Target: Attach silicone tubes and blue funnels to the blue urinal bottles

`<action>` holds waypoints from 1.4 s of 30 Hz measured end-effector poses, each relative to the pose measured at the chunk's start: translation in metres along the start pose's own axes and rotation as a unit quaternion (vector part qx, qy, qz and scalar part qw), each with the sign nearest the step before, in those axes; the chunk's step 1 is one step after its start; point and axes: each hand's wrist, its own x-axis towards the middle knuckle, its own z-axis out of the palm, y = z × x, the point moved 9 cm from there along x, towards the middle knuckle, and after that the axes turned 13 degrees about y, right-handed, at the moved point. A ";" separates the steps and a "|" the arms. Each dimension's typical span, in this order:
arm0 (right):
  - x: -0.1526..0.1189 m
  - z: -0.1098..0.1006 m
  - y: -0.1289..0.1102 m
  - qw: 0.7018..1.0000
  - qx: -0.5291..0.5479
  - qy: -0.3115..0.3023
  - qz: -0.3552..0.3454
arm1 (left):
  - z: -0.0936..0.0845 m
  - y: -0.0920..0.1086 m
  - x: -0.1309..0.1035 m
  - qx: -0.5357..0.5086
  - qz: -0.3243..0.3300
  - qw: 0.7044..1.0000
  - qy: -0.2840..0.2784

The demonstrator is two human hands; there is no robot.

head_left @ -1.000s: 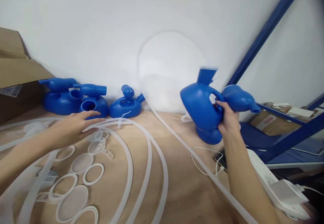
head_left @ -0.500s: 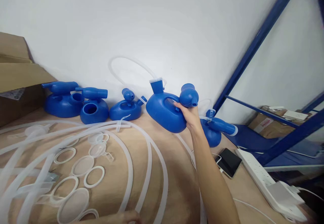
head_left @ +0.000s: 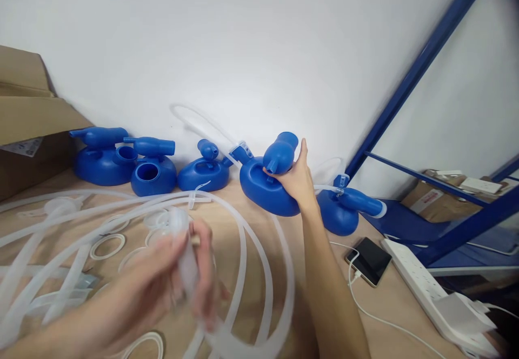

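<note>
My left hand [head_left: 170, 272], blurred by motion, is closed around the end of a translucent hose [head_left: 188, 264] above the table. The hose loops down and back up toward a blue plastic urinal bottle [head_left: 270, 199]. My right hand [head_left: 298, 178] grips that bottle around its handle, just below a blue funnel-shaped adapter [head_left: 279, 153]. One finger points upward; the others are partly hidden behind the bottle. The bottle's capped neck [head_left: 242, 152] leans to the upper left, close to a neighbouring bottle [head_left: 205, 175].
More blue urinal bottles [head_left: 103, 167] line the wall. Hoses [head_left: 73, 221] and translucent rings and lids [head_left: 107, 246] lie at left. A cardboard box [head_left: 32, 115] stands far left. On the right are a bottle [head_left: 336, 218], phone [head_left: 368, 261], power strip [head_left: 413, 272] and blue rack [head_left: 421, 61].
My left hand has risen from the bottom edge, now with the hose end in it. The bottle in my right hand has tipped and lowered slightly, and one finger now points up.
</note>
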 end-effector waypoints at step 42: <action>-0.068 0.012 -0.098 0.988 0.033 0.048 -0.144 | -0.034 0.021 0.041 0.159 0.028 0.985 0.062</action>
